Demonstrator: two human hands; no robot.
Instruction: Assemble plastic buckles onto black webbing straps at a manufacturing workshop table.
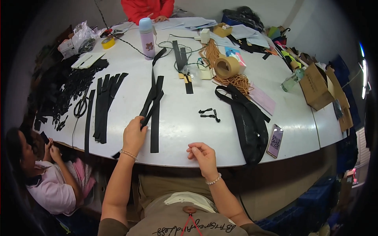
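Note:
My left hand [134, 135] is closed around a long black webbing strap [147, 105]. The strap runs away from me over the white table, its far end near a pink bottle with a blue cap [147, 39]. Beside it another flat black strap [155, 133] lies lengthwise. My right hand [203, 156] hovers by the near table edge, fingers loosely bent and slightly apart, holding nothing that I can see. Ahead of it lie several small black cord pieces [212, 115]. To its right rests a black sling bag [251, 129], with a phone [275, 141] next to it.
Several black straps [103, 106], scissors [80, 107] and a dark heap of cords [67, 84] are on the left. Brown tape [227, 67] and tan cord bundles [237, 83] lie farther back. A cardboard box [315, 88] stands right. One person [55, 181] sits left; another [147, 10] is across the table.

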